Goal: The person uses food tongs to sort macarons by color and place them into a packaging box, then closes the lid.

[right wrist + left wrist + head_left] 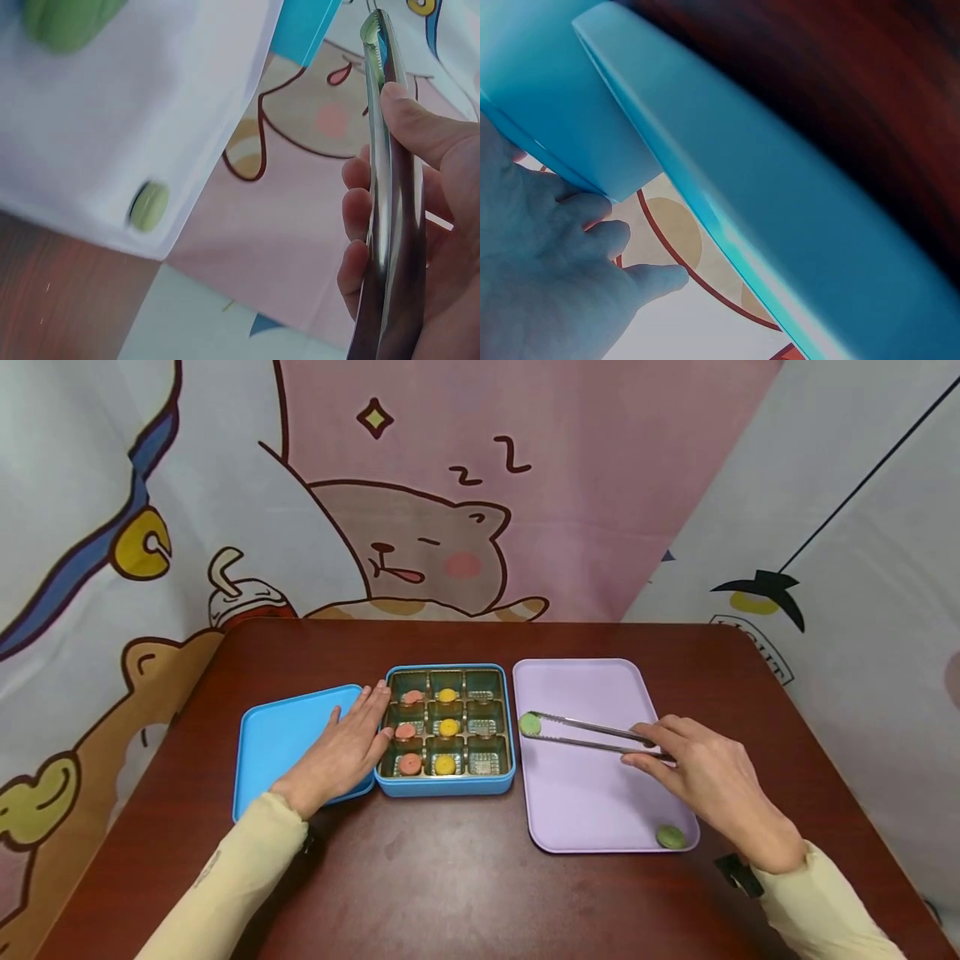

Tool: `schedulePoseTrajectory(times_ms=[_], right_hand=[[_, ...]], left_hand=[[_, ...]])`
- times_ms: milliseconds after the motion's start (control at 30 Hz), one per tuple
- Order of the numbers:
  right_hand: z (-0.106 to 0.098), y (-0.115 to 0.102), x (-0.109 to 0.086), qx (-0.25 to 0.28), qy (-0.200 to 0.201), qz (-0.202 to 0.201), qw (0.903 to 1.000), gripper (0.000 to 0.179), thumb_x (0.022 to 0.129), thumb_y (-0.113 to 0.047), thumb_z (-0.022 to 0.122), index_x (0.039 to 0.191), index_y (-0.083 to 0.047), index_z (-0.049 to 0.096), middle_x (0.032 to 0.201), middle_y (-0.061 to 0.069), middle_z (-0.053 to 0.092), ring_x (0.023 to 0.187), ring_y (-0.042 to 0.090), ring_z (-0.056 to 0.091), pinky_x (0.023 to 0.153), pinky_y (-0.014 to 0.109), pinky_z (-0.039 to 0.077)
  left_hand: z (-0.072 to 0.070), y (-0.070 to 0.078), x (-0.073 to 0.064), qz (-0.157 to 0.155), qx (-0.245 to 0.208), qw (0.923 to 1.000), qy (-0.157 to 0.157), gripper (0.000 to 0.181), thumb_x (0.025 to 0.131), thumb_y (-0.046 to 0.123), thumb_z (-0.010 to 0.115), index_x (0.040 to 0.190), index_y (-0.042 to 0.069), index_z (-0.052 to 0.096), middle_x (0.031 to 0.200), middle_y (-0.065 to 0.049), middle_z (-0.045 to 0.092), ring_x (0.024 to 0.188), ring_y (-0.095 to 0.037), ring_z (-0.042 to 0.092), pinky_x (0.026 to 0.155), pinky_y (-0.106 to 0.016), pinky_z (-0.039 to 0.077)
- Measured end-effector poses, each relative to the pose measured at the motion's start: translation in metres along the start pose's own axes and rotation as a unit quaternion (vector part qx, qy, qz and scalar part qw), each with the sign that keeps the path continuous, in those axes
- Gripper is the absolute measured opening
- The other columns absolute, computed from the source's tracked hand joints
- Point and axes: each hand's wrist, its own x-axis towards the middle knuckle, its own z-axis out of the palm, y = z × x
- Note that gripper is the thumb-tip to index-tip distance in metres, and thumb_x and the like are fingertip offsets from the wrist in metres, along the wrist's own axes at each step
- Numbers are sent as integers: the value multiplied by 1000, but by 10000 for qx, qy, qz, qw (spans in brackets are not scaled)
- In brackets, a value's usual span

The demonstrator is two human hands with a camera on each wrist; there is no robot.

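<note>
My right hand (708, 772) holds metal tongs (592, 727) over the purple tray (585, 810). A round, cookie-like green piece (529, 724) is pinched in their tips, at the tray's left edge. Another green piece (671, 837) lies in the near right corner. The right wrist view also shows a green piece (150, 206) on the tray near its edge. My left hand (341, 747), fingers straight, rests against the left side of the blue box (446, 787). Its gold divided insert holds pink pieces (409, 764) in the left column and yellow pieces (445, 765) in the middle column.
A blue lid (281, 739) lies left of the box, partly under my left hand and forearm. All of it stands on a dark red-brown table (450, 885). Behind the table hangs a cartoon-printed cloth (585, 485).
</note>
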Motion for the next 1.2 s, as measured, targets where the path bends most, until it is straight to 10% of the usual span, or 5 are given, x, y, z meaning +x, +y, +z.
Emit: schedulePoseTrajectory(times_ms=[433, 733, 1200], right_hand=[[16, -26, 14, 17, -48, -807, 9967, 61, 101, -65, 47, 103, -13, 79, 86, -6, 67, 65, 8, 58, 49, 31, 49], [10, -34, 26, -182, -413, -843, 9954, 33, 81, -40, 85, 103, -16, 79, 85, -8, 66, 66, 8, 58, 50, 30, 48], [5, -41, 37, -414, -682, -983, 9919, 35, 78, -35, 92, 103, -13, 79, 85, -4, 67, 67, 12, 60, 48, 30, 48]], left_hand=[[0, 1, -1, 40, -7, 10000, 68, 67, 113, 36, 38, 167, 5, 11, 173, -12, 8, 159, -35, 8, 120, -70, 10], [1, -1, -1, 120, 21, 9999, 115, 66, 114, 35, 38, 167, 5, 12, 173, -11, 7, 159, -35, 9, 120, -69, 11], [-1, -1, 0, 73, 40, 10000, 43, 67, 114, 35, 38, 167, 7, 10, 174, -10, 5, 159, -33, 7, 120, -69, 11]])
